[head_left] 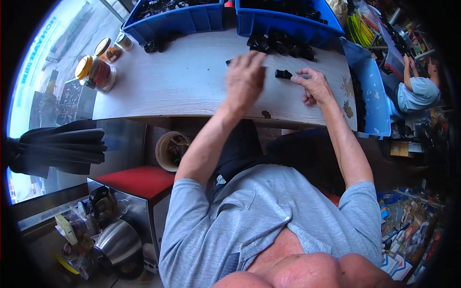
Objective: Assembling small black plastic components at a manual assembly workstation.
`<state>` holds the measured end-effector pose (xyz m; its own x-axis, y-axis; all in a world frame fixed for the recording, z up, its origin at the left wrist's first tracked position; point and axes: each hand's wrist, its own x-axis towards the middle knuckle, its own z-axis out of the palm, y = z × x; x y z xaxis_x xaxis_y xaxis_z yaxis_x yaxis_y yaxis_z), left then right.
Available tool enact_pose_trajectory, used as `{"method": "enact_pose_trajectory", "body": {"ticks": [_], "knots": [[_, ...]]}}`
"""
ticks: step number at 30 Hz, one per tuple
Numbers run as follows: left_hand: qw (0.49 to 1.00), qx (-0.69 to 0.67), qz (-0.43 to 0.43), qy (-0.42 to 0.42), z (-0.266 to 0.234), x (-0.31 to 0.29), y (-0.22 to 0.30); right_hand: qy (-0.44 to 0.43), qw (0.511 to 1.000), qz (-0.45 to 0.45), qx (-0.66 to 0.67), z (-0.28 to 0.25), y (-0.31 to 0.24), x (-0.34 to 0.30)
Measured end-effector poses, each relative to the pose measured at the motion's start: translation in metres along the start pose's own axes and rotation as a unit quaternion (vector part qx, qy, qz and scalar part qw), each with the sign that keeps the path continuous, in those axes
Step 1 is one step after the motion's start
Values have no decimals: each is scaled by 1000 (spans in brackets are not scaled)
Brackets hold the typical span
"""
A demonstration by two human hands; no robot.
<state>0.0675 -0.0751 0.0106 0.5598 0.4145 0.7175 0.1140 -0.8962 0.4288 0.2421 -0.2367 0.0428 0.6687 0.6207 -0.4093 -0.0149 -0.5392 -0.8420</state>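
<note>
My left hand [246, 77] is over the middle of the pale tabletop, its fingers smeared by motion. The end of a small black piece [228, 62] shows beside its fingertips; whether the hand touches it cannot be told. To the right, my right hand [314, 87] has its thumb and forefinger at the right end of a short black plastic part [283, 74], which they seem to pinch. Its other fingers are curled in. Beyond both hands, a heap of black plastic parts [281, 46] sits against the right-hand blue bin [288, 25].
Another blue bin [177, 20] of black parts stands at the far left, with a few black pieces [154, 46] before it. Lidded jars [98, 74] stand on the table's left. A lighter blue crate [377, 103] adjoins its right edge. A co-worker [418, 91] is at the far right.
</note>
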Motion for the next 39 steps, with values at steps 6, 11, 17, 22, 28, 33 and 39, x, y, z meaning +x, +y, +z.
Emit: {"method": "enact_pose_trajectory", "body": {"ticks": [6, 11, 17, 22, 28, 33, 39], "knots": [[983, 156, -29, -92, -28, -14, -51, 8, 997, -78, -27, 14, -6, -3], [979, 125, -43, -158, -31, -14, -43, 16, 992, -69, -109, 22, -10, 4], [982, 118, -39, -141, -7, 1, -36, 27, 990, -54, -127, 24, -12, 4], [992, 78, -26, -97, 2, 7, -36, 24, 991, -27, -129, 25, -13, 4], [993, 61, 0, -101, 12, 8, -46, 56, 991, -55, -108, 28, -12, 0], [995, -66, -27, -64, 14, -2, -36, 41, 990, -63, -121, 26, -13, -4], [991, -130, -16, -33, 10, -9, -14, 31, 990, -44, -127, 30, -16, 3]]}}
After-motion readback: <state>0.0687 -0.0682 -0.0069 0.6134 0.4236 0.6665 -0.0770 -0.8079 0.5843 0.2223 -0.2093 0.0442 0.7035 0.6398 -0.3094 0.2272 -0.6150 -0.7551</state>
